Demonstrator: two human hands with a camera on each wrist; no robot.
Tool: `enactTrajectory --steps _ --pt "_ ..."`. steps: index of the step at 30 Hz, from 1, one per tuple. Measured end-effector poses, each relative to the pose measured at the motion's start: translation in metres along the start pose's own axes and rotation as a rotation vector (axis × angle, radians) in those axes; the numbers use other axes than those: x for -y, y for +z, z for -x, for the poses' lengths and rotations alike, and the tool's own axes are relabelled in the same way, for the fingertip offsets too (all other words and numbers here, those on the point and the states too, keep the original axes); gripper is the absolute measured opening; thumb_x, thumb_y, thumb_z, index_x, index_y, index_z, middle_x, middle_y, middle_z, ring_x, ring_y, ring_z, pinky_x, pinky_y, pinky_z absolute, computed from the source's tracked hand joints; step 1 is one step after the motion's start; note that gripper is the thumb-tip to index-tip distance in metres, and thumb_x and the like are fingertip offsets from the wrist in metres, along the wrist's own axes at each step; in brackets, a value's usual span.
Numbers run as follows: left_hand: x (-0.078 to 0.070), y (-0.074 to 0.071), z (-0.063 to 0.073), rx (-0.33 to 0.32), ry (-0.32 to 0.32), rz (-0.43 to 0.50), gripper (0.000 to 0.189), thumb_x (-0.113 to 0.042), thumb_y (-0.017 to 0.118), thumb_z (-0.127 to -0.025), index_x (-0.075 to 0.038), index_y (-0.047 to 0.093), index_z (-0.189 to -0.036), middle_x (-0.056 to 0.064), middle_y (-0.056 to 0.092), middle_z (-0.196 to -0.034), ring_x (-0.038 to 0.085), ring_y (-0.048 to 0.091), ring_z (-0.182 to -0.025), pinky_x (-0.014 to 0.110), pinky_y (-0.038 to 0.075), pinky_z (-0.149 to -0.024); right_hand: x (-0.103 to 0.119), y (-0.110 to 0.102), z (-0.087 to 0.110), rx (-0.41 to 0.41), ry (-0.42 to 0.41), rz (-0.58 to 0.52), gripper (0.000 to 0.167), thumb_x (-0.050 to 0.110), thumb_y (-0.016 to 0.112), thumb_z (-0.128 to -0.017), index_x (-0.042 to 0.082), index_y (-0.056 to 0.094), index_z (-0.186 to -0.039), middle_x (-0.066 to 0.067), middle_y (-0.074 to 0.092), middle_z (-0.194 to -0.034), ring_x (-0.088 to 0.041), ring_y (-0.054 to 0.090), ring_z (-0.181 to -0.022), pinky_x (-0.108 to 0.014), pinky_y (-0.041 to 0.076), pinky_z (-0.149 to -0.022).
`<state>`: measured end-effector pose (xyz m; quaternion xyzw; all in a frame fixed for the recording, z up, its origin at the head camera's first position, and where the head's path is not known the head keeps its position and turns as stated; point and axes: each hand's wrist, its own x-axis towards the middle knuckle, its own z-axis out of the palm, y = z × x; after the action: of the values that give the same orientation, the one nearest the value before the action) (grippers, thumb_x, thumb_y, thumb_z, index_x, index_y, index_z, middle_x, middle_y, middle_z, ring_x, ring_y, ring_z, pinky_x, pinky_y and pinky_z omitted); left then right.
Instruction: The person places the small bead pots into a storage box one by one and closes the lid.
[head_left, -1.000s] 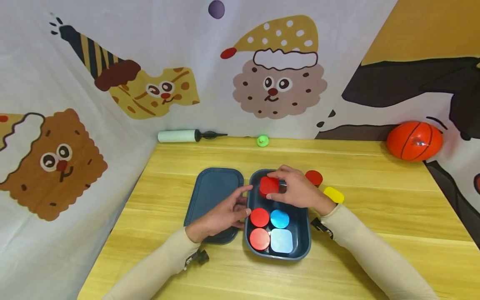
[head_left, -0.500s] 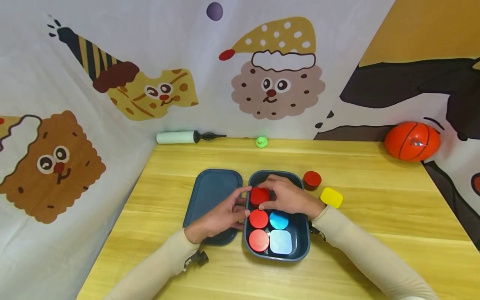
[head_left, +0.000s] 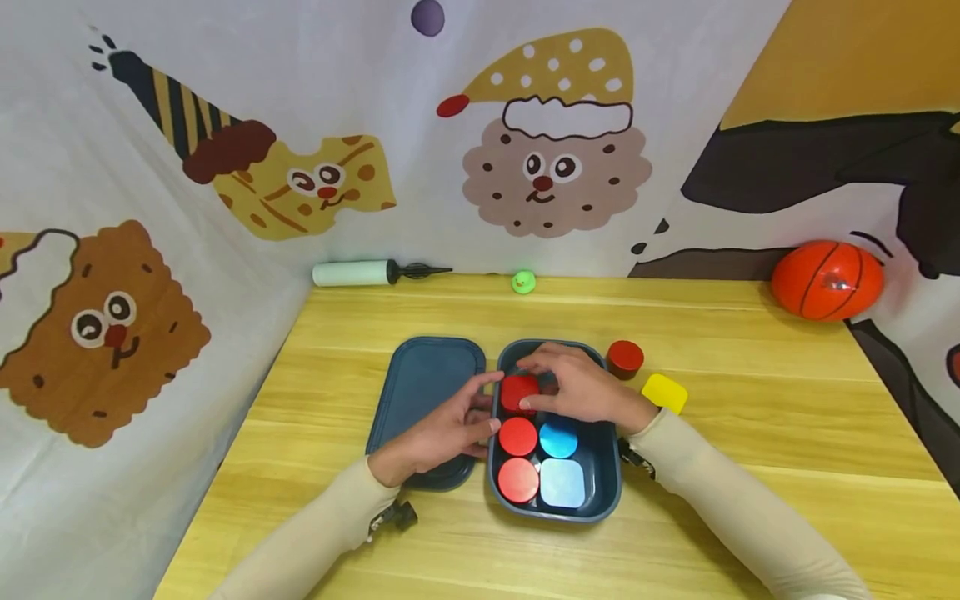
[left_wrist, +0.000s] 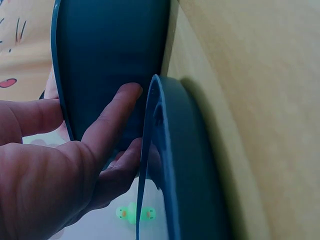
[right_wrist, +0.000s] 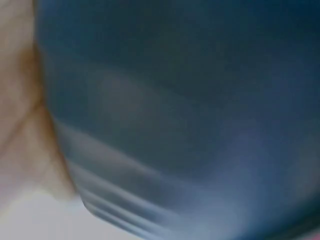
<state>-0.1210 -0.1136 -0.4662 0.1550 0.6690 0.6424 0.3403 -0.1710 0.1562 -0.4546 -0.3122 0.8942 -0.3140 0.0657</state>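
A dark blue box [head_left: 611, 467] stands on the wooden table, with red round blocks, a blue round block [head_left: 558, 439] and a pale blue square block [head_left: 562, 482] inside. My right hand [head_left: 581, 386] reaches into its far half. The thumb lies over the edge of the far-left red round block [head_left: 517, 392], while the forefinger is raised beyond it. Against the box's left wall rests my left hand [head_left: 442, 432], fingers spread and only loosely bent; in the left wrist view its fingertips touch the outer wall [left_wrist: 110, 45]. The right wrist view is blurred, filled mostly by dark blue wall.
A dark blue lid [head_left: 431, 383] lies left of the box, under the left hand. To the right are another red round block [head_left: 625, 358] and a yellow block [head_left: 665, 392]. Along the back sit a pump [head_left: 356, 272], a green duck [head_left: 523, 282] and an orange ball [head_left: 827, 281].
My right hand carried the red round block leftward, down beside the box's left wall. Since then its fingers have shifted slightly away from me while the block stayed put. The left hand stayed in place.
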Motion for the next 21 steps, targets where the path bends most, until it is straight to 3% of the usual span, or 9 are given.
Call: enactTrajectory --steps 4,13,21 --pt "-0.002 0.001 0.0 0.0 -0.001 -0.005 0.074 -0.01 0.056 -0.109 -0.025 0.015 -0.169 0.022 0.041 -0.159 0.029 0.062 -0.127 0.049 0.064 -0.092 0.0 -0.011 0.004 -0.045 0.012 -0.026 0.059 0.037 0.086 -0.09 0.008 0.068 -0.138 -0.009 0.07 -0.127 -0.023 0.072 -0.113 -0.035 0.065 -0.086" --pt "-0.003 0.001 0.001 -0.013 -0.012 -0.017 0.077 -0.011 0.06 -0.108 -0.025 0.016 -0.17 0.022 0.044 -0.156 0.027 0.064 -0.123 0.048 0.064 -0.092 -0.013 -0.041 0.024 -0.227 0.028 -0.026 0.05 0.028 0.086 -0.091 0.007 0.07 -0.134 -0.013 0.072 -0.124 -0.027 0.072 -0.11 -0.046 0.065 -0.086" --pt "-0.001 0.001 0.0 -0.012 -0.012 -0.019 0.077 -0.011 0.061 -0.108 -0.026 0.016 -0.17 0.022 0.044 -0.155 0.027 0.064 -0.123 0.047 0.064 -0.091 -0.033 -0.061 0.048 -0.297 0.155 -0.001 0.05 0.032 0.082 -0.095 0.006 0.068 -0.135 -0.014 0.069 -0.132 -0.037 0.073 -0.11 -0.053 0.064 -0.089"
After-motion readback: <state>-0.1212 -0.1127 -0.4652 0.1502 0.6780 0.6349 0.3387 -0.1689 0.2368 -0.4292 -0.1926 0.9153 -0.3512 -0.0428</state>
